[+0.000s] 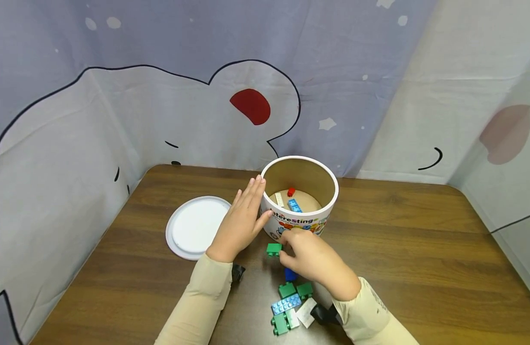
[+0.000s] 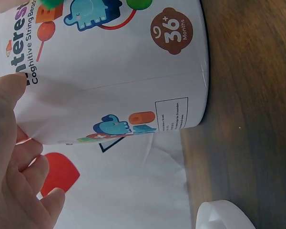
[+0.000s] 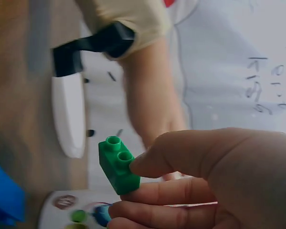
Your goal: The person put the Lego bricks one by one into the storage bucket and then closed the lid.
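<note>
Green brick [image 3: 120,169] in pinching right fingers [image 3: 181,190], left fingers [image 1: 248,195] outstretched, blue brick [image 1: 290,275] seemingly part-hidden.

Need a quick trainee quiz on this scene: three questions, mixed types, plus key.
1. What does the right hand pinch?
2. True or false: the lid is on the bucket.
3. In the head view, how many pieces show inside the bucket? A) one B) three C) six

Key
1. A green brick.
2. False; it lies on the table.
3. B: one red, one white, one blue.
</note>
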Motion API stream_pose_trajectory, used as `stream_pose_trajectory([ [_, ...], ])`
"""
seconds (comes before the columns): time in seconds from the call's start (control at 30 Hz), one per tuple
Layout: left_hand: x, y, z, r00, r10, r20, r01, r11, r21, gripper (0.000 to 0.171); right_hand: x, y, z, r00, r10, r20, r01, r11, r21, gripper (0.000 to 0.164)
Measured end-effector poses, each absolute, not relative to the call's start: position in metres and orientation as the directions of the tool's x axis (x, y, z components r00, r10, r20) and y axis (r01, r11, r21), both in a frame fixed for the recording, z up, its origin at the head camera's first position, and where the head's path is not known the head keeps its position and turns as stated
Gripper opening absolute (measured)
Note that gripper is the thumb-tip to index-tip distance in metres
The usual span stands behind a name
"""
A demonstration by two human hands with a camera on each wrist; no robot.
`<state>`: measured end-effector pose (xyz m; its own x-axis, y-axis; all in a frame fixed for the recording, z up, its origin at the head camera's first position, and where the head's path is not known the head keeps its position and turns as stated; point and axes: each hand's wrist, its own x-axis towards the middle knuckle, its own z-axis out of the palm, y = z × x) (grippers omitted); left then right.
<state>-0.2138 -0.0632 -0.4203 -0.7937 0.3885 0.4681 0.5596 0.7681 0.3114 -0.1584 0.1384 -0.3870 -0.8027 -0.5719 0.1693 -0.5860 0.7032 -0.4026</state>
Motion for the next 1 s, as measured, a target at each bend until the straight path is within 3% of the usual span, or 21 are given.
stream_pose_trajectory([
  [0.43,-0.214,-0.065,-0.421,-0.793,0.386,0.472,0.558,0.77,0.31,0.076,-0.154,0.166,-0.356,-0.812,-0.443,0.381,-0.583,0.655,-0.481,0.007],
  [0.73,-0.214,-0.063,-0.421,-0.802,0.388,0.454,0.553,0.77,0.319,0.075,-0.17,0.175,-0.356,-0.757,-0.212,0.618,-0.601,0.598,-0.531,0.009],
  [1.0,-0.213,-0.069,-0.423,-0.816,0.371,0.444,0.533,0.781,0.327,0.076,-0.21,0.169,-0.354,-0.797,-0.122,0.591,-0.535,0.597,-0.597,0.009],
])
